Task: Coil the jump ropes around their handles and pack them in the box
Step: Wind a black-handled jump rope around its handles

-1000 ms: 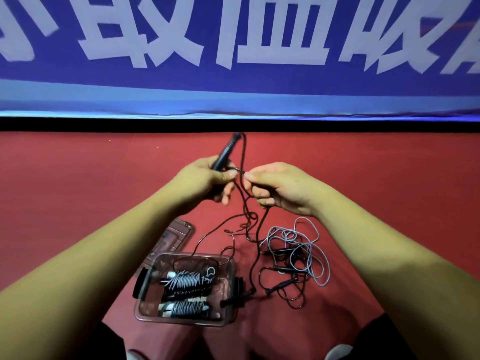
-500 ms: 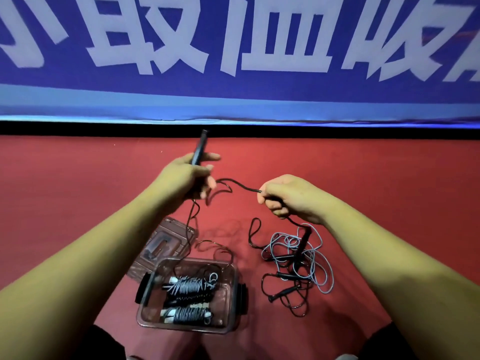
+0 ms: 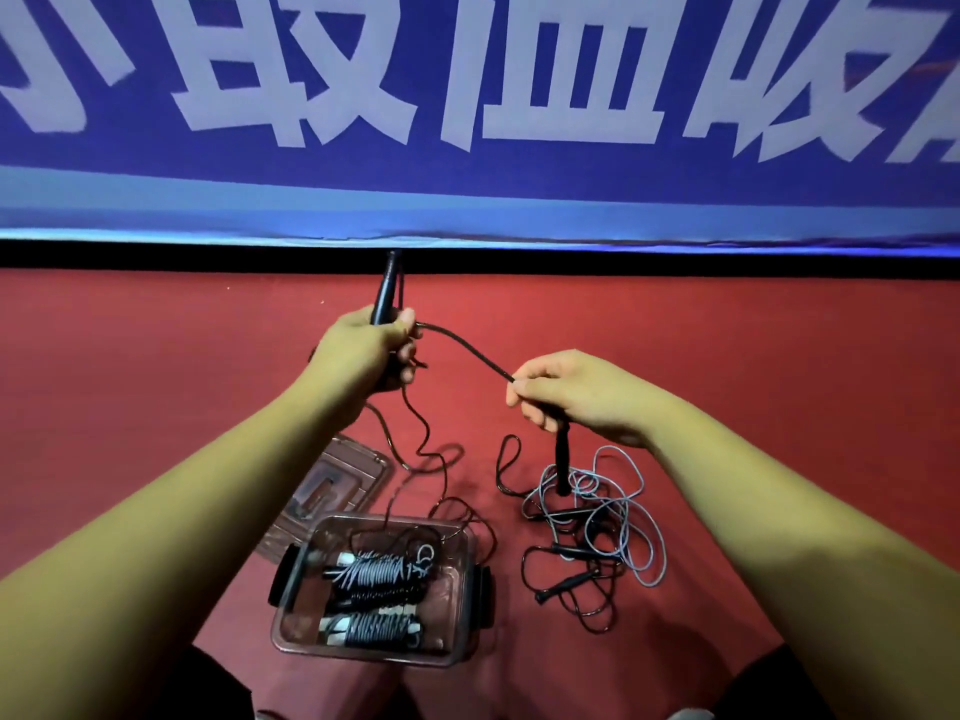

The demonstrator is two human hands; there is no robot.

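Left hand (image 3: 363,350) raised over the red floor (image 3: 727,330); fingers curled tight round a black handle (image 3: 387,288), which sticks up and away out of the fist, thumb pressed on top; black rope (image 3: 462,345) leaves the left fist at the thumb and runs in a slack arc to the right hand (image 3: 576,392); right fingers curled, thumb and forefinger pinch the rope at its end of the arc; second black handle (image 3: 562,459) hangs straight down from under the right palm, its tip reaching the loose pile (image 3: 608,511) of grey and black ropes on the floor; cannot tell whether the tip touches; more black rope drops from the left fist and trails in loops over the floor to the clear box (image 3: 301,621); box sits open near the person, between the forearms; coiled ropes (image 3: 374,571) lie inside, wound round their handles, stacked side by side; clear lid (image 3: 337,480) lies flat just behind the box on its left, partly hidden by the left forearm; blue banner (image 3: 467,200) with white characters stands at the back.
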